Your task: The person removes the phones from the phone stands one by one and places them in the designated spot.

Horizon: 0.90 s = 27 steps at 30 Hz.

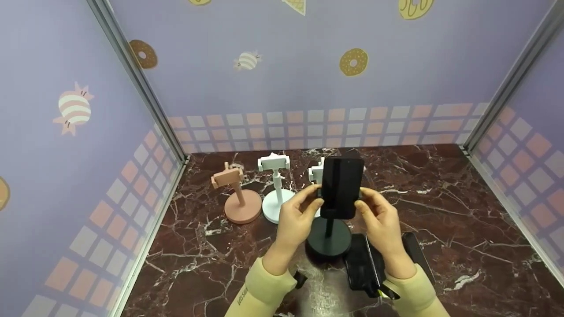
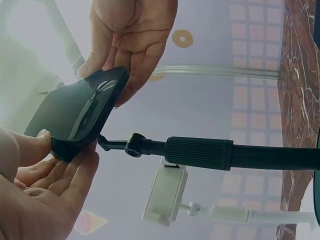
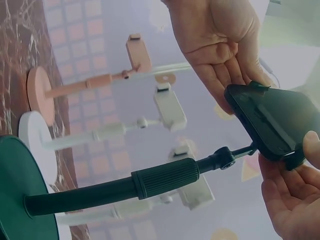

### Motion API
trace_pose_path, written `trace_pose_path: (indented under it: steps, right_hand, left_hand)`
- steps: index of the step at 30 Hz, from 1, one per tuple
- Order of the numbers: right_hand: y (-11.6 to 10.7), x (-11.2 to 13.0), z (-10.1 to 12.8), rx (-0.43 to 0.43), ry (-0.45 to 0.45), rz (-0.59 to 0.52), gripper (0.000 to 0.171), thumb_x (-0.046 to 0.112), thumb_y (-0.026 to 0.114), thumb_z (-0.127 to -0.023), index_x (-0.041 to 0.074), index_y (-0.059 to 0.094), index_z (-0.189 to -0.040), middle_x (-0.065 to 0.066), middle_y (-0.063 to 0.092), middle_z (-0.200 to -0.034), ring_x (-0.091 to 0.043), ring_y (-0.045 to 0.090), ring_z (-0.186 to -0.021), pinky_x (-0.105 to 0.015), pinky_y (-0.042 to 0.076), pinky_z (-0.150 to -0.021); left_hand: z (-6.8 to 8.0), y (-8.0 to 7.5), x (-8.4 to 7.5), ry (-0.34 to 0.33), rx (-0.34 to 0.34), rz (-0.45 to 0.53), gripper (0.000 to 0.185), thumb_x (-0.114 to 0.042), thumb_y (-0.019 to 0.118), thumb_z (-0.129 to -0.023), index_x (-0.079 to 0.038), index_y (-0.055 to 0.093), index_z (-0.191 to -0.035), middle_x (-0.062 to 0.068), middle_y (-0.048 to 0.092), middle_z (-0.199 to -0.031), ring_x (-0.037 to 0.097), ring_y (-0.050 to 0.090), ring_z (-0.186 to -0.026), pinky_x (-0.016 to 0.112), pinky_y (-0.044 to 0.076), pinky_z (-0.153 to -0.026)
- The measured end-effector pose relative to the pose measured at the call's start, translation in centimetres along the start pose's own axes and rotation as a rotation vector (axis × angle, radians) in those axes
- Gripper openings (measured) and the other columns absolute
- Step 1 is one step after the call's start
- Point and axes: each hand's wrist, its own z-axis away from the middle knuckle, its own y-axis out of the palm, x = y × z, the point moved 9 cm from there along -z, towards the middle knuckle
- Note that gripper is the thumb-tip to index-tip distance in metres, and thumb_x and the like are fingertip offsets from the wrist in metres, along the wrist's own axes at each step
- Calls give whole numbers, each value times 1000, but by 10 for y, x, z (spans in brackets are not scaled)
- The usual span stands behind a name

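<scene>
Landmark: black stand [image 1: 328,241], round base on the marble table [image 1: 462,211], upright pole ending in a clamp.
Phone [image 1: 341,187]: dark slab, upright, seated in the clamp at the top of the black stand.
Left hand [image 1: 297,218]: fingers and thumb curled on the phone's left edge and the clamp end there.
Right hand [image 1: 381,220]: pinching the phone's right edge, opposite the left.
Handling (judgement): phone stiff, smooth-faced, likely slippery and breakable if dropped; take it by the long edges, not the glass. Stand is top-heavy once loaded; steady it by the ribbed collar [image 2: 199,153] or the base.
Other stands: pink stand [image 1: 238,198] and white stand [image 1: 276,193] left of the black stand; a third, white, partly hidden behind the phone.
Near base: two dark flat objects [image 1: 363,264] just right of the black stand, identity unclear.
</scene>
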Motion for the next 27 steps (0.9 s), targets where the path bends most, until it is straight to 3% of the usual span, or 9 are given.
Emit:
trace_pose_path:
  steps: [3, 9, 17, 27]
  right_hand:
    - [8, 0, 3, 13, -2, -22, 24, -9, 61, -97, -18, 62, -119, 18, 70, -104, 0, 61, -78, -13, 50, -66]
    - [22, -4, 8, 48, -5, -68, 25, -10, 60, -97, -21, 59, -119, 20, 70, -110, 3, 65, -92, -11, 53, -79]
    - [32, -15, 14, 69, 2, -67, 24, -11, 61, -96, -20, 61, -119, 19, 70, -109, 2, 67, -94, -12, 56, -82]
    - [37, -23, 19, 87, 10, -77, 25, -13, 60, -95, -22, 59, -119, 20, 68, -108, 4, 64, -93, -11, 54, -81]
  left_hand:
    - [6, -7, 0, 12, -12, 4, 34, 0, 69, -95, 16, 64, -124, 29, 71, -117, 15, 70, -106, 28, 60, -93]
    - [15, -19, 3, 6, -45, -4, 35, 1, 69, -94, 17, 64, -125, 30, 70, -121, 7, 68, -107, 22, 59, -91]
    - [25, -29, 10, 24, -74, -48, 33, 3, 70, -93, 15, 65, -123, 28, 73, -109, 2, 62, -82, 21, 57, -68]
    - [31, -31, 21, 27, -85, 0, 35, 0, 70, -93, 19, 64, -122, 33, 70, -116, 6, 66, -93, 17, 58, -79]
